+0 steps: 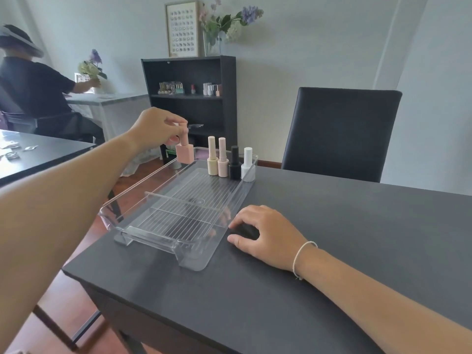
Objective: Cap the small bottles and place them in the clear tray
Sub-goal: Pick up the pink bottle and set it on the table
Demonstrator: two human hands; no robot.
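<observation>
Dark table (332,251) carries clear tray (143,190), its left side overhanging table edge. Left hand (155,129) over tray's far left corner, fingertips pinching cap of square pink bottle (185,152), upright. Right hand (265,233) flat on table beside tray's near right edge, fingers loosely curled, grasping nothing. 4 capped bottles in row at tray's far end: cream (212,159), pink (222,160), black (235,163), white (247,164).

A single head-worn view looked forward and down from close above the table (332,251), taking in both forearms, with the room's far wall beyond.
</observation>
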